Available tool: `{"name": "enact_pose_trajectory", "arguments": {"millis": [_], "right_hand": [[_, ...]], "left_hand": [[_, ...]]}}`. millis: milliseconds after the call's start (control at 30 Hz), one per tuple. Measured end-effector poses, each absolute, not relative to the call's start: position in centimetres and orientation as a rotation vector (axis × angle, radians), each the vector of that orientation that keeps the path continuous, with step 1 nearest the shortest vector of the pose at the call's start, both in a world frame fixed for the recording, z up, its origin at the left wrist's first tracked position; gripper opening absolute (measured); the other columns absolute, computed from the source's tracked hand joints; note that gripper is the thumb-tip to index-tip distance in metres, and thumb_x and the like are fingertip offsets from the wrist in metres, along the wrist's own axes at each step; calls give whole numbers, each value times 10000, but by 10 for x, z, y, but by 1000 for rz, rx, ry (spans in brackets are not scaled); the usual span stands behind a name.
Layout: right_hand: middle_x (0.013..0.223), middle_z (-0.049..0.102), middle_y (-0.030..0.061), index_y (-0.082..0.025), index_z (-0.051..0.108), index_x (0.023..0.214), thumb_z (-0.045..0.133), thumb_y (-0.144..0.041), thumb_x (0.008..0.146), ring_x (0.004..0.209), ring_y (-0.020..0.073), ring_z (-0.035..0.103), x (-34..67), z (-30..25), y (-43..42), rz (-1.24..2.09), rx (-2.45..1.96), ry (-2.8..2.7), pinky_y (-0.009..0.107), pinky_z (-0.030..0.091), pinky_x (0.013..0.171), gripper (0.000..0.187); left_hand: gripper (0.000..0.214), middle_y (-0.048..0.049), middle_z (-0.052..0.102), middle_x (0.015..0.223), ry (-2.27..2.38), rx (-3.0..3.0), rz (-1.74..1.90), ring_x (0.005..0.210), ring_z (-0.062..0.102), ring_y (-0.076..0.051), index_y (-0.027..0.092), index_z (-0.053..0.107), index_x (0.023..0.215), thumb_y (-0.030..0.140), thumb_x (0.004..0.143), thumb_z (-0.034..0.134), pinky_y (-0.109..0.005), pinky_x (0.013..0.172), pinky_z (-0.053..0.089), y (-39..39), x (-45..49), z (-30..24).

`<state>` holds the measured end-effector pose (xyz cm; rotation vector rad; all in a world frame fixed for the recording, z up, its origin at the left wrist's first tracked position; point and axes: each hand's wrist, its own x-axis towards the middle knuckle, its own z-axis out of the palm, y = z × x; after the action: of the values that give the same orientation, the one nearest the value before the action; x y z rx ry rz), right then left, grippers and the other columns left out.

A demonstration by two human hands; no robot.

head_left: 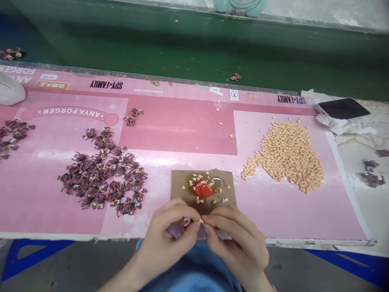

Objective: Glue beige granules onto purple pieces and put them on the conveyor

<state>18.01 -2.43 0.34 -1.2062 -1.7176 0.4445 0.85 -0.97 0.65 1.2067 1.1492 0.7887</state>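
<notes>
From here I see a tiny peach-coloured flake (pixel 201 221) pinched in my right hand (pixel 234 243), close against my left hand (pixel 165 239), which holds a small dark brown figure (pixel 186 222) in a narrow grip. Just ahead lies a brown cardboard square (pixel 223 182) with a puddle of amber liquid (pixel 216 182) and a red cap (pixel 202 189), between a heap of dark figures (pixel 103 174) and a heap of peach flakes (pixel 285 156) on a pink printed mat (pixel 182 125).

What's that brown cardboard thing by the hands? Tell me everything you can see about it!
It is a flat, roughly square piece of brown cardboard lying on the pink printed mat, near the mat's front edge. A shiny amber puddle covers its middle, around a round red lump and small orange bits. The left hand and right hand overlap its near edge, so touching is hard to tell.
</notes>
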Motion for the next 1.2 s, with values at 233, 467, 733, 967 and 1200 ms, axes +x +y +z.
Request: {"name": "enact_pose_trajectory", "arguments": {"millis": [233,467,733,967,1200], "right_hand": [[720,717,6,-199,671,878,630,-120,947,592,104,683,180,7,-16,401,-1253,-1857,187,590,571,113],[741,726,11,-206,650,888,627,-99,928,603,101,695,191,6,-10,361,-1282,-1896,156,568,517,117],[820,755,19,-216,665,929,639,-106,950,664,109,720,212,-2,5,130,-1386,-2031,180,610,620,115],[816,755,27,-207,637,949,604,-113,980,684,113,724,210,1,6,63,-1367,-2114,197,617,680,104],[784,734,18,-208,634,944,627,-56,948,657,106,700,205,13,0,105,-1338,-2045,198,606,656,152]], "left_hand": [[163,-30,674,719,1201,1488,804,593,651,-171,304,765,840,227,917,643,-262,503,505,-9,6,6],[172,-37,748,822,1208,1570,812,689,704,-196,336,777,999,238,963,640,-289,608,568,-11,2,2],[336,-31,725,1001,1220,1666,928,855,697,-175,335,680,1252,146,1032,511,-251,756,591,-10,-7,-3],[471,-25,679,1135,1238,1542,920,971,670,-168,413,527,1462,165,1074,428,-257,861,563,-20,-8,-8],[136,6,672,817,1114,828,994,722,668,-129,281,674,1114,370,1034,610,-211,674,558,-28,1,-9]]}}
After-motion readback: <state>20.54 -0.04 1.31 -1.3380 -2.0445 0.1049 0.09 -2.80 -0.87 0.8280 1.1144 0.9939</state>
